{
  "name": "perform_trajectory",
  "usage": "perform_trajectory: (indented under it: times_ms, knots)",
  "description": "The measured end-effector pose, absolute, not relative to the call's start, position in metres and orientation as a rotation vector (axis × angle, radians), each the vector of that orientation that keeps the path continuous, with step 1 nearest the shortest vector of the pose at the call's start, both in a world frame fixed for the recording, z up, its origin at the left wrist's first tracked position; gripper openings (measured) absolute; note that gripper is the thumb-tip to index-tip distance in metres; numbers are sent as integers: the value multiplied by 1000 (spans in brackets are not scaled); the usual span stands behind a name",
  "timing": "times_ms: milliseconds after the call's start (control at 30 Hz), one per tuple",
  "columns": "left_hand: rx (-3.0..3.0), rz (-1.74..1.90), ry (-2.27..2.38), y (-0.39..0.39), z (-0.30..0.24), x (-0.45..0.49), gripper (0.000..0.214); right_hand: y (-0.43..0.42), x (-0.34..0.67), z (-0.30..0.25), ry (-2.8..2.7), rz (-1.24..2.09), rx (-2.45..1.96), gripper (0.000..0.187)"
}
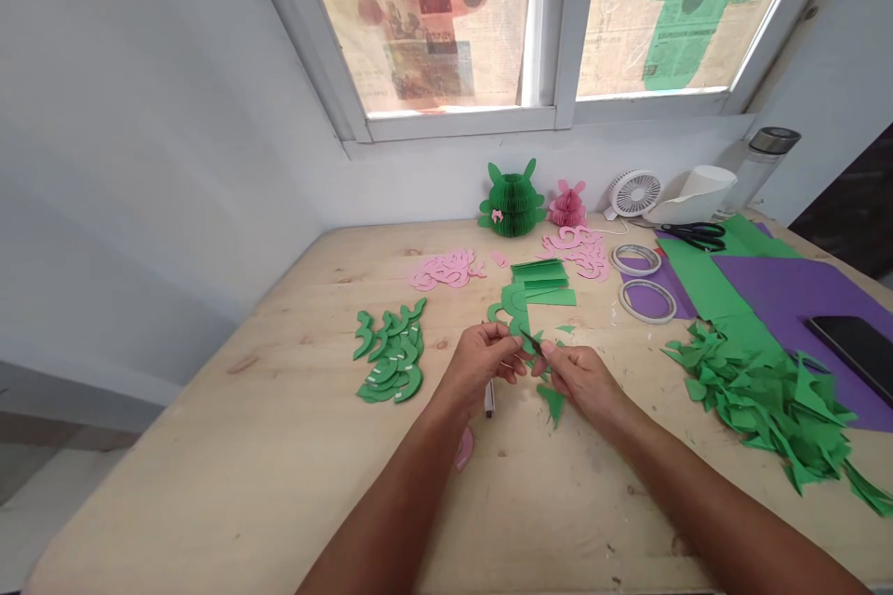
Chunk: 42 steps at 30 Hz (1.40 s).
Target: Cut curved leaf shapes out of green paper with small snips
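My left hand (486,355) pinches a curved green paper cutout (514,300) over the middle of the table. Close beside it, my right hand (578,374) is closed on small dark scissors (531,342), whose blades point at the paper; the handles are hidden by my fingers. Green scraps (553,402) lie under and beside the right hand. Behind the cutout are folded green paper strips (540,275). A narrow light-coloured object (489,398) lies below my left hand, and a pink paper piece (464,449) shows partly behind my left forearm.
Green curved cutouts (392,358) lie to the left, pink cutouts (448,269) farther back. Green scraps (774,400) heap at right, near purple sheets (795,297), a phone (855,349), tape rolls (647,300) and black scissors (698,235). Honeycomb paper figures (513,204) and a fan (634,193) stand behind.
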<state>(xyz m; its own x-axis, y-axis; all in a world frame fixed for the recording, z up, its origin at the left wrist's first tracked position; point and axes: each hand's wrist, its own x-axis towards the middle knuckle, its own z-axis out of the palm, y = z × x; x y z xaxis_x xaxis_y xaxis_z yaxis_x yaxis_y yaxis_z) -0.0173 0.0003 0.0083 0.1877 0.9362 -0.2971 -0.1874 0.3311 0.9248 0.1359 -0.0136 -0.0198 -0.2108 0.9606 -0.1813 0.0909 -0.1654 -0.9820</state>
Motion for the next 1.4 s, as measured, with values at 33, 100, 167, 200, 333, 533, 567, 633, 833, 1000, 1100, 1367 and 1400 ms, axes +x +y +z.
perform_trajectory:
  times_ms: [33,100,167,200,333,533,567,633,833,1000,1100,1367,1400]
  knots:
    - [887,956,1075,0,8,-17,24,-14,136,-20,-1339,1471,-1282,56]
    - [888,950,1074,0,8,-17,24,-13,136,-20,-1341,1473,-1286,56]
    - [892,945,1076,0,7,-17,24,-13,136,-21,-1338,1480,-1291,56]
    - [894,945,1079,0,6,-17,23,-13,136,-21,-1334,1486,-1290,56]
    - [897,956,1098,0,5,-16,22,-13,137,-20,-1322,1504,-1283,55]
    - [890,967,1099,1,4,-15,21,-15,137,-18,-1335,1501,-1292,54]
    - [888,970,1096,1,4,-16,22,-15,137,-18,-1334,1507,-1287,54]
    - [889,971,1090,0,4,-16,21,-15,137,-18,-1331,1515,-1276,54]
    - [914,965,1093,0,7,-17,19,-15,137,-17,-1335,1517,-1284,53]
    - [909,962,1099,0,7,-18,20,-15,137,-15,-1338,1520,-1285,53]
    - [900,965,1103,0,7,-17,21,-15,137,-14,-1345,1513,-1308,54]
    - [902,967,1116,-1,9,-17,20,-16,136,-14,-1343,1502,-1282,53]
    - [902,969,1117,-1,9,-17,20,-16,137,-14,-1346,1503,-1284,53]
